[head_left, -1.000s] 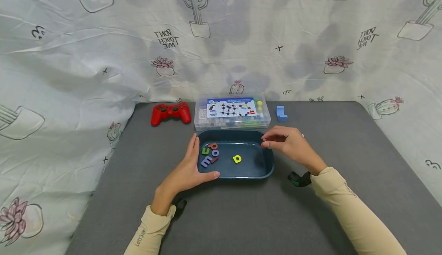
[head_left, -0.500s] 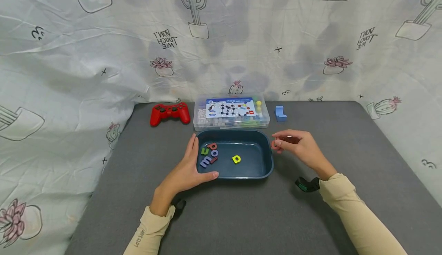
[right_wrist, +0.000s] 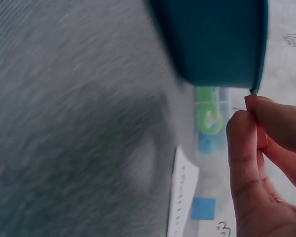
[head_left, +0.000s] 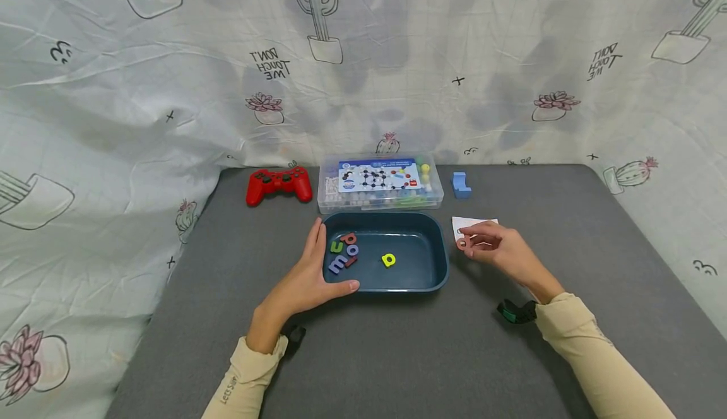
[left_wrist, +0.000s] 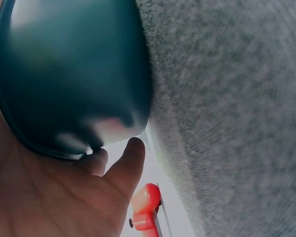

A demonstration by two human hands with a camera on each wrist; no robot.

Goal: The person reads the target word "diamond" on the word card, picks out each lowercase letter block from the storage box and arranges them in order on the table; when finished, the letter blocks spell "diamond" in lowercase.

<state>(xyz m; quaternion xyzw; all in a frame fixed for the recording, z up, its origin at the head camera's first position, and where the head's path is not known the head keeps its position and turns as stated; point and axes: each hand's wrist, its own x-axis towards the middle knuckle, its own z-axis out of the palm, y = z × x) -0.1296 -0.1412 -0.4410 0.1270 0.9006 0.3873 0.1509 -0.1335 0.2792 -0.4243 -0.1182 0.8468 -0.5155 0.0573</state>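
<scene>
In the head view, my left hand (head_left: 303,283) lies along the left end of a dark blue tray (head_left: 417,291), fingers at its left side and thumb on the near rim. The left wrist view shows these fingers straight against the tray wall. Inside the tray are several coloured letters at the left, among them a purple m (head_left: 337,264) and a green u (head_left: 337,247). A yellow letter (head_left: 389,260) lies near the middle. Right of the tray, my right hand (head_left: 505,252) pinches a reddish letter (head_left: 462,243) with a hole, between thumb and fingertips; which letter it is, I cannot tell.
Behind the right hand lies a white paper (head_left: 466,221), partly hidden, with marks in the right wrist view. A clear molecule-kit box (head_left: 379,182) stands behind the tray, a red game controller (head_left: 279,187) to its left, a light blue block (head_left: 461,185) to its right.
My right hand has moved from the tray's right rim out to the right with the reddish letter, and the white paper has come into view behind it. The left hand stays on the tray.
</scene>
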